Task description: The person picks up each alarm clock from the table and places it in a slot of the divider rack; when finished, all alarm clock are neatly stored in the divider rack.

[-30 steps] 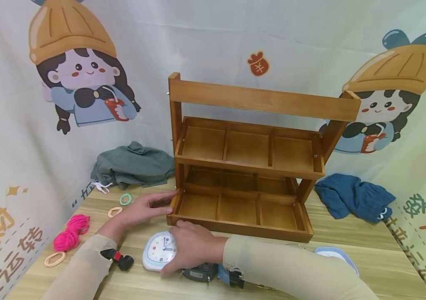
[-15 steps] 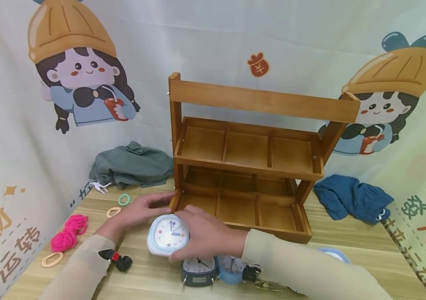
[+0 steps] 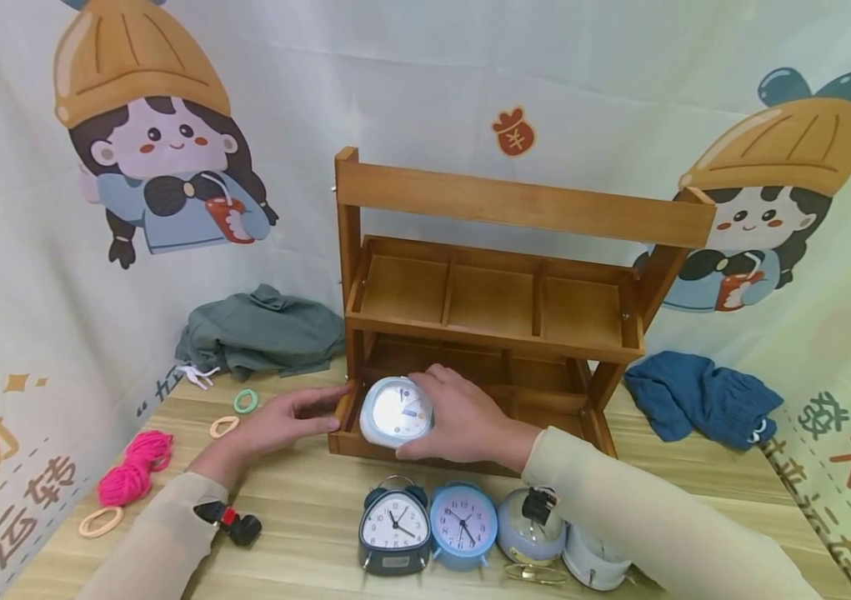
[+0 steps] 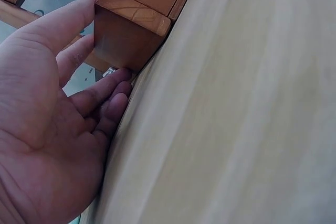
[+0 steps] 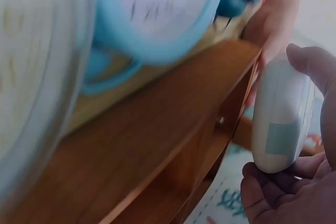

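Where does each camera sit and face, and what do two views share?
Head: worn on the head, facing forward and down at the wooden rack and held white clock; left hand, right hand and both sleeves show.
Left wrist: on that wrist, facing the rack's lower corner and the tabletop; only the left hand shows.
Right wrist: on that wrist, facing the white clock, blue clock and rack; the right hand and part of the left show.
Head and right wrist share the held white clock.

We've got grey-green cloth (image 3: 260, 331), pink yarn (image 3: 135, 471), a green ring (image 3: 237, 403) and two tan rings (image 3: 98, 534) on the counter's (image 3: 297, 508) left, blue cloth (image 3: 703, 398) on its right. Behind, we see a pale backdrop (image 3: 410, 83) with printed cartoon figures (image 3: 170, 146).
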A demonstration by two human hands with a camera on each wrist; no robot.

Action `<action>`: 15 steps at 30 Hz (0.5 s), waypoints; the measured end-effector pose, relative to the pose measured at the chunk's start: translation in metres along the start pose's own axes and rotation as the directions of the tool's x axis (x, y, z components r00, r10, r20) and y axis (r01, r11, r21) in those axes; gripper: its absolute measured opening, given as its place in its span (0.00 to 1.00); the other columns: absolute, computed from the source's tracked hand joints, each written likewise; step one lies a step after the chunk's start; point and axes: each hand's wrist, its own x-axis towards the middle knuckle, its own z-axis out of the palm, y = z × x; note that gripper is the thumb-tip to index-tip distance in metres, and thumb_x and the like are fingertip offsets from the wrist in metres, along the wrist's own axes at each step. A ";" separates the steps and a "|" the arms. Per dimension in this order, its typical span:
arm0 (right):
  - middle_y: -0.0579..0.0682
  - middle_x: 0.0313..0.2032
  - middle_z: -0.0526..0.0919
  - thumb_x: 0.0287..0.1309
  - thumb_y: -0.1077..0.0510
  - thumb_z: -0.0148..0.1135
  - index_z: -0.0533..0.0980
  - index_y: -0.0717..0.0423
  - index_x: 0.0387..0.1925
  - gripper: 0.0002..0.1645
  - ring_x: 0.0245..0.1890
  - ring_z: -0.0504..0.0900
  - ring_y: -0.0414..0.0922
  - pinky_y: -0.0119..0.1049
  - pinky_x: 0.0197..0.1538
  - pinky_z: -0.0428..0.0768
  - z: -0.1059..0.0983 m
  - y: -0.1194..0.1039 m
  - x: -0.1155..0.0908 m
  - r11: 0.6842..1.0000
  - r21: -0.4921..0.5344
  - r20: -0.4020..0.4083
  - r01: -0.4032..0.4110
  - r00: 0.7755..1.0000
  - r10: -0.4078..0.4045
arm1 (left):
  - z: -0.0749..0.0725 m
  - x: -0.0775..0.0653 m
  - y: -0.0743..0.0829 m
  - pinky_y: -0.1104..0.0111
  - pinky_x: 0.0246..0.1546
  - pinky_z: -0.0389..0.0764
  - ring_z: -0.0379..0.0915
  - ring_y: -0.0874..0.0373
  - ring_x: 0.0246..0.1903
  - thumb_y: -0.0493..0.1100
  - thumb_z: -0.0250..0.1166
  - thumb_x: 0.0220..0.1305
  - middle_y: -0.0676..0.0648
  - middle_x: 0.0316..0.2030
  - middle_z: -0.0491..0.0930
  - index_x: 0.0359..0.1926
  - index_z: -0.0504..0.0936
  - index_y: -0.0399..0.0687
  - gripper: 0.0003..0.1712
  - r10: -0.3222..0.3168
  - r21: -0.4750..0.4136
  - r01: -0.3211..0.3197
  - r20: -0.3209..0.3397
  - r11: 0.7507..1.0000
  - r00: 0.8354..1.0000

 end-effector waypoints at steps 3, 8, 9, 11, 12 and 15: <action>0.50 0.57 0.80 0.47 0.34 0.88 0.75 0.55 0.75 0.59 0.55 0.80 0.46 0.46 0.59 0.84 0.001 0.010 0.008 1.000 -0.003 -0.024 -0.015 1.000 0.015 | 0.000 0.000 -0.002 0.35 0.78 0.64 0.66 0.38 0.79 0.54 0.72 0.78 0.44 0.80 0.72 0.83 0.74 0.55 0.37 -0.006 -0.005 0.006 0.000 1.000 1.000; 0.56 0.66 0.81 0.48 0.33 0.86 0.73 0.56 0.78 0.61 0.64 0.80 0.53 0.54 0.67 0.82 0.003 0.019 0.022 0.999 -0.026 -0.016 -0.043 0.999 0.042 | 0.000 0.000 -0.003 0.35 0.78 0.64 0.66 0.38 0.79 0.54 0.72 0.79 0.44 0.80 0.72 0.83 0.74 0.55 0.37 0.000 -0.002 0.000 0.002 1.000 1.000; 0.56 0.67 0.81 0.49 0.32 0.86 0.72 0.55 0.78 0.62 0.65 0.80 0.54 0.54 0.68 0.81 0.005 0.021 0.024 0.998 -0.035 -0.011 -0.043 0.999 0.043 | 0.000 0.000 -0.003 0.35 0.78 0.64 0.66 0.38 0.79 0.54 0.72 0.79 0.44 0.80 0.72 0.83 0.74 0.55 0.38 0.002 0.002 -0.002 0.002 1.000 1.000; 0.57 0.68 0.80 0.50 0.31 0.85 0.71 0.55 0.79 0.62 0.66 0.79 0.55 0.55 0.69 0.80 0.008 0.023 0.029 0.998 -0.058 0.004 -0.036 0.999 0.036 | 0.000 0.000 -0.003 0.35 0.78 0.64 0.66 0.38 0.79 0.54 0.72 0.79 0.44 0.80 0.72 0.83 0.74 0.54 0.38 0.006 0.008 -0.006 0.002 1.000 1.000; 0.57 0.68 0.80 0.50 0.31 0.85 0.71 0.54 0.79 0.62 0.66 0.80 0.54 0.55 0.68 0.81 0.010 0.025 0.031 0.997 -0.071 0.010 -0.030 0.999 0.031 | 0.000 0.000 -0.004 0.35 0.78 0.64 0.66 0.38 0.79 0.54 0.72 0.79 0.44 0.80 0.72 0.83 0.74 0.54 0.38 0.008 0.011 -0.008 0.002 1.000 1.000; 0.57 0.67 0.80 0.51 0.31 0.85 0.72 0.53 0.79 0.61 0.62 0.81 0.53 0.54 0.66 0.82 0.014 0.027 0.035 0.995 -0.098 0.026 -0.014 1.000 0.017 | 0.000 0.000 -0.003 0.35 0.78 0.64 0.66 0.38 0.79 0.54 0.72 0.79 0.44 0.80 0.72 0.83 0.74 0.54 0.37 0.009 0.014 -0.009 0.002 1.000 1.000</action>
